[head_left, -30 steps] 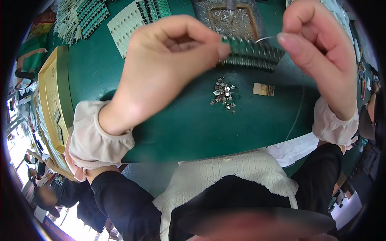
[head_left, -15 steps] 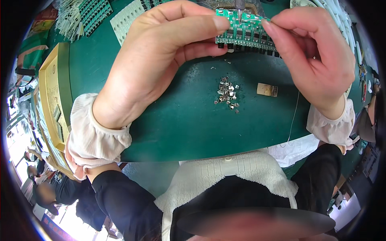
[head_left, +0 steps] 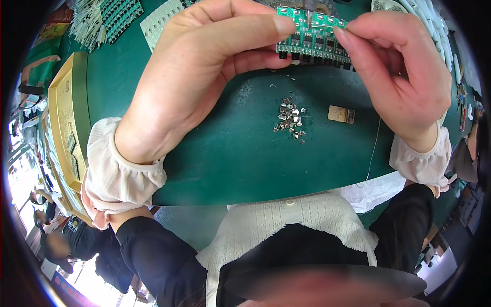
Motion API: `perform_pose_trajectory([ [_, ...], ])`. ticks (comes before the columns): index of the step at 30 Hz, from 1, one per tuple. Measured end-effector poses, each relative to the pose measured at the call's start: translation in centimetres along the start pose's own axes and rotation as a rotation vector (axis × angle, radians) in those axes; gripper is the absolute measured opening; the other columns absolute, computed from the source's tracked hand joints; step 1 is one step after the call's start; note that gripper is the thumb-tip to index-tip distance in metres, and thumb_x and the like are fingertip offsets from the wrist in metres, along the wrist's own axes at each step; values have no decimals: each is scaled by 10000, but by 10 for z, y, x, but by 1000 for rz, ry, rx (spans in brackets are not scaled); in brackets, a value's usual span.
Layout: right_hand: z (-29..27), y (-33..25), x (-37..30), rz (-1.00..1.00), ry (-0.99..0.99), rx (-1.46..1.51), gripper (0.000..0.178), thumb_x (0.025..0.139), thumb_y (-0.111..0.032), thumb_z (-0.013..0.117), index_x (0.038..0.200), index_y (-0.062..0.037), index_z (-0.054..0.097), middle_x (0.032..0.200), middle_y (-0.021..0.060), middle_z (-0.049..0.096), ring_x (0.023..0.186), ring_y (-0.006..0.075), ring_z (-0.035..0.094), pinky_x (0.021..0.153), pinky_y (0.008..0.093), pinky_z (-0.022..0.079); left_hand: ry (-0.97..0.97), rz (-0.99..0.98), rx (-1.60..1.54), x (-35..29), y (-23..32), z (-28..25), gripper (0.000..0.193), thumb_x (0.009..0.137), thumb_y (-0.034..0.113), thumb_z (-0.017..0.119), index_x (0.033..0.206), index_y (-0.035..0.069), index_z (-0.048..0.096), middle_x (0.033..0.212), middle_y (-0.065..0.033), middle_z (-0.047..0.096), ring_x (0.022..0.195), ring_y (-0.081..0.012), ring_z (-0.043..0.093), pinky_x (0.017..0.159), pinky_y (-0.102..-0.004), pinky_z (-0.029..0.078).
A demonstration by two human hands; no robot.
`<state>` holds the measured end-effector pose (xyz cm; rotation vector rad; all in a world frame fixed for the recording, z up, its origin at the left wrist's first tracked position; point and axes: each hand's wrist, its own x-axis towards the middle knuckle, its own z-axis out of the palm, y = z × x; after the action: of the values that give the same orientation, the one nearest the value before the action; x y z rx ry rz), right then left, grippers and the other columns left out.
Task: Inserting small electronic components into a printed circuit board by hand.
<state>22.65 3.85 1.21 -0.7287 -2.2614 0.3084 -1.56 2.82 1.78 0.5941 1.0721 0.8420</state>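
My left hand (head_left: 197,66) is closed on the left end of a green circuit board (head_left: 319,40), thumb on its face and fingers behind. Small dark chips cover the board, and a row of black parts juts from its lower edge. From above, a metal soldering iron tip (head_left: 309,18) comes down to the board's upper part. My right hand (head_left: 404,71) pinches a thin silvery solder wire (head_left: 327,26) at the board's right end; whether it also grips the board is hard to tell. A loose length of wire (head_left: 376,143) trails below that hand.
Small shiny metal pieces (head_left: 290,118) lie heaped on the green table (head_left: 230,169). Right of them is a small tan block (head_left: 340,114) with a metal end. A yellow tray (head_left: 69,117) stands at the left. More circuit boards (head_left: 121,19) and white strips (head_left: 87,25) lie far left.
The circuit board has shifted slightly up and to the right, with my left hand following. My right hand has barely moved, and both grips stay the same.
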Motion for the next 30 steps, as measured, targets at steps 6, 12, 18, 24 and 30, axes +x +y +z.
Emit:
perform_pose_trajectory([
  [6,-2,4,-1,420,121,24,131,846,59,711,956,29,646,843,52,627,697,73,571,601,206,439,-226,198,109,9,-13,-17,85,954,109,653,993,37,676,939,-37,693,868,-129,697,841,-301,610],
  [12,-34,32,15,598,107,-348,100,829,-37,706,881,25,647,733,101,644,643,145,618,581,298,466,-284,129,103,7,-17,-3,60,954,73,651,993,35,674,922,-35,697,866,-129,696,826,-305,600],
  [18,-45,52,15,548,-196,-790,126,772,-92,655,819,24,650,778,211,654,760,398,638,693,452,499,-259,213,294,-10,-26,1,111,853,-96,705,901,-6,663,959,-36,655,830,-77,597,755,-223,466],
  [24,-40,68,7,471,-303,-669,100,759,-79,652,796,13,668,784,216,655,787,395,652,722,456,514,-267,301,477,-21,-27,9,109,840,-128,692,894,-40,658,973,-104,668,845,-107,614,747,-226,478],
  [30,-33,82,3,393,-335,-727,104,751,-103,668,774,-1,668,769,211,653,761,398,651,703,457,515,-343,566,680,-19,-31,4,135,790,-150,690,876,-49,666,974,-158,687,887,-176,666,756,-263,521],
])
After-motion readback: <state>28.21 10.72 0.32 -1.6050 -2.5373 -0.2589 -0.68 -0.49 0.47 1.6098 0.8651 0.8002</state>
